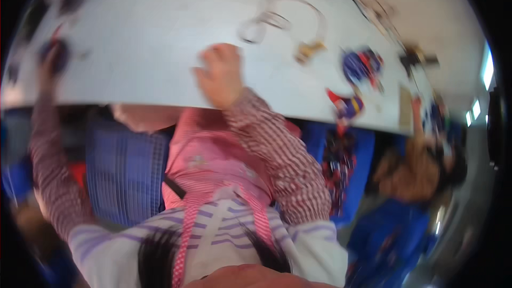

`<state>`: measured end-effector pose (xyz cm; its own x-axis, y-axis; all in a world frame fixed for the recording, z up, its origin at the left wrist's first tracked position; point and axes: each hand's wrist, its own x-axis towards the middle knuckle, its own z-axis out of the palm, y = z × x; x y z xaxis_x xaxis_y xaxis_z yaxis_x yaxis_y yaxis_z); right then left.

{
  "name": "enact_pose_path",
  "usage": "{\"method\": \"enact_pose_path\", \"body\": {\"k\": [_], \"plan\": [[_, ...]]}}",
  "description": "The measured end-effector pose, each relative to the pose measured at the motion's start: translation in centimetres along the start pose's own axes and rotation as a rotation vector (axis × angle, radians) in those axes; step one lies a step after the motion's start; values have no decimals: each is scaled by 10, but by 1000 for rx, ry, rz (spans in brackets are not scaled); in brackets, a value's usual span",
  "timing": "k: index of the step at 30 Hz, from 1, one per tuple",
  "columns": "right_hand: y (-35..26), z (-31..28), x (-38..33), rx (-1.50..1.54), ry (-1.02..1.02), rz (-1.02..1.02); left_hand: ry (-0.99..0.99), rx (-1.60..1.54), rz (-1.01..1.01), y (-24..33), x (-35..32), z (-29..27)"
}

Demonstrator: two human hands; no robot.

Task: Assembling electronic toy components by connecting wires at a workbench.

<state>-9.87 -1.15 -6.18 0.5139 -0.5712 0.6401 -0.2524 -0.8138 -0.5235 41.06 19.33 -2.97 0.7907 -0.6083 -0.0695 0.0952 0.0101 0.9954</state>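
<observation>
Two bare hands, one left hand [49, 64] and one right hand [220, 74], in two checked sleeves [280, 154] at one white table [160, 32]. On the left, at least two dark bundles [63, 56], blurred; toward the far side, one looped cord [272, 20] and one small tan piece [309, 52]; on the right, two purple-and-red bundles [358, 68]. Near, one pink apron [218, 154] between two blue containers [128, 170]; farther right, one co-worker [410, 173].

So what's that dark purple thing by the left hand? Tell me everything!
The dark purple thing looks roundish and sits on the white table, far left. Something thin and red shows just above it. The left hand overlaps it, seemingly touching; whether it grips is unclear. Blur hides its material and parts.
</observation>
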Motion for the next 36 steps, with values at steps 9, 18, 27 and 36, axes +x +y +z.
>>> {"method": "enact_pose_path", "body": {"k": [9,18,27,36], "plan": [[-1,-9,2,-8,2,89,-130,716,503,-21,75,12],[-24,-191,-44,125,185,185,-601,619,670,-31,-202,258],[68,-319,-111,144,484,605,-1198,211,771,-20,-359,526],[190,-401,-92,43,487,764,-815,369,725,-58,-317,727]]}}
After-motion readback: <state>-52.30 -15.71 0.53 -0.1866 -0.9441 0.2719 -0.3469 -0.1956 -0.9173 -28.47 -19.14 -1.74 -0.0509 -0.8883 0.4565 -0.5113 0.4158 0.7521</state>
